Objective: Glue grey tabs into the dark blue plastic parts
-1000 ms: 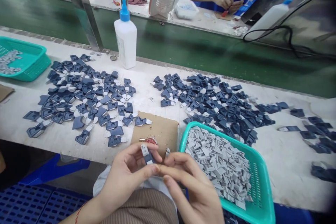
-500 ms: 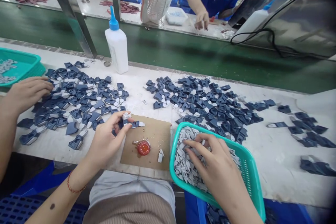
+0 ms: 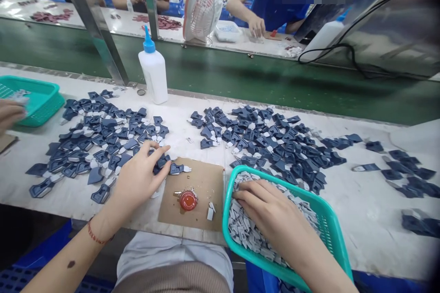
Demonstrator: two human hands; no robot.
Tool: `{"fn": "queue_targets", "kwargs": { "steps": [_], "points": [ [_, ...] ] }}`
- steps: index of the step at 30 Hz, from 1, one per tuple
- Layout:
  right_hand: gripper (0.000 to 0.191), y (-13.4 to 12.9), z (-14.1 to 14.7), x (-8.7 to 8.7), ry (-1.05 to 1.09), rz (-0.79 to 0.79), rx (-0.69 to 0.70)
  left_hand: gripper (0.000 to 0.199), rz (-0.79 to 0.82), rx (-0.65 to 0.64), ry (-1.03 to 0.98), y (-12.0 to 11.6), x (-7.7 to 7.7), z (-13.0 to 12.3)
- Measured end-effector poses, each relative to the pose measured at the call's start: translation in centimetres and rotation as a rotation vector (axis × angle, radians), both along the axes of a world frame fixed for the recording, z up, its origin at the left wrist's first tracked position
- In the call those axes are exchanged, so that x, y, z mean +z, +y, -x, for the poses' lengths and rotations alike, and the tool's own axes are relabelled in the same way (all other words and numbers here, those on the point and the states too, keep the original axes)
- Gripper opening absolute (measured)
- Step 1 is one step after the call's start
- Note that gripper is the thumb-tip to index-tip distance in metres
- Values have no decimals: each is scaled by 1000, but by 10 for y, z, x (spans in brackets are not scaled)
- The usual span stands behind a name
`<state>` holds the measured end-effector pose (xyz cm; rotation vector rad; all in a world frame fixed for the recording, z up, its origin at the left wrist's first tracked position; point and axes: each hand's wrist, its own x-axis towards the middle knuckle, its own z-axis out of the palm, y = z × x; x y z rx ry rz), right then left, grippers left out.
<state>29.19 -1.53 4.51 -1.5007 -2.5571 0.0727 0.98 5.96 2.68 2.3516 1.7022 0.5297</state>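
My left hand (image 3: pixel 144 171) is at the left edge of the brown cardboard (image 3: pixel 202 171), thumb and fingers curved around a dark blue plastic part (image 3: pixel 162 163). By the thumb tip is another dark blue part with a pale tip (image 3: pixel 178 169). My right hand (image 3: pixel 271 210) reaches into a green basket (image 3: pixel 338 238) of small grey plastic pieces (image 3: pixel 245 229). Its fingers are drawn together, and their tips are partly hidden among the pieces. On the cardboard sit a red round cap of wet liquid (image 3: pixel 189 200) and a few grey pieces (image 3: pixel 211 211).
Piles of dark blue parts lie left (image 3: pixel 113 132) and right (image 3: pixel 275 137). A white bottle with a blue nozzle (image 3: pixel 153 75) stands behind. A co-worker's hand (image 3: pixel 10 114) is beside another green basket (image 3: pixel 41 105). More people work beyond the green divider (image 3: pixel 206 66).
My right hand's fingers have closed together in the basket. The white piece at my left fingertips is no longer visible there. The co-worker's hand at left has moved left, to the other basket.
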Motion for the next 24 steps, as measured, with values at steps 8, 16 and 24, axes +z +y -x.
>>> {"fn": "queue_targets", "kwargs": {
  "steps": [8,16,24],
  "points": [
    [26,-3,-3,2,-6,-40,11,29,47,-350,19,47,5,-59],
    [23,-6,-3,1,-65,51,15,20,180,-357,-75,68,-7,-86],
    [21,-5,-12,1,48,67,-14,15,416,-265,-467,53,5,-58]
  ]
}}
